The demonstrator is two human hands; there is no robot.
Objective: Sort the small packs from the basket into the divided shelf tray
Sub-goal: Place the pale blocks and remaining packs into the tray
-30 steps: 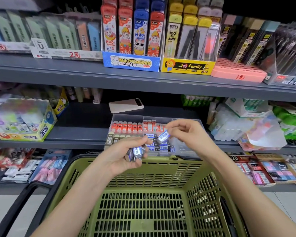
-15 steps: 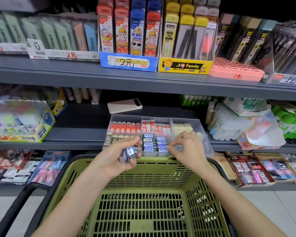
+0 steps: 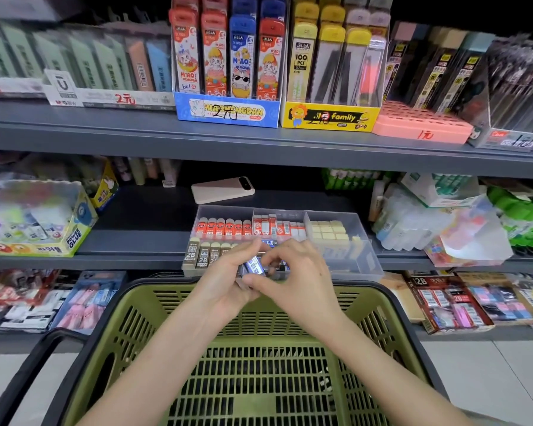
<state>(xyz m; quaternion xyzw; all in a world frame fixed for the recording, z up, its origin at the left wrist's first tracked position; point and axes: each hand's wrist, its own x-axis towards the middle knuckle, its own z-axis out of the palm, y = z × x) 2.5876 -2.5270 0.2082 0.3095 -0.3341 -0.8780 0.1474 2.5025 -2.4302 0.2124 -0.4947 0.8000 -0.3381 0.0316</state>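
My left hand grips a small bunch of blue-labelled packs just above the far rim of the green basket. My right hand has come up against it, and its fingertips pinch the top pack of that bunch. Right behind my hands the clear divided tray stands on the middle shelf, with red-labelled packs at its back left, dark 2B packs at its front left and pale yellow blocks on its right. My hands hide the tray's front middle compartment.
A pink phone lies on the shelf behind the tray. A glue display box stands to the left and clear plastic bags to the right. Pencil-lead boxes fill the shelf above. The basket's black handle is at lower left.
My right hand set a blue pack down into the tray's front middle compartment, then drew back to my left hand and took hold of another pack there.
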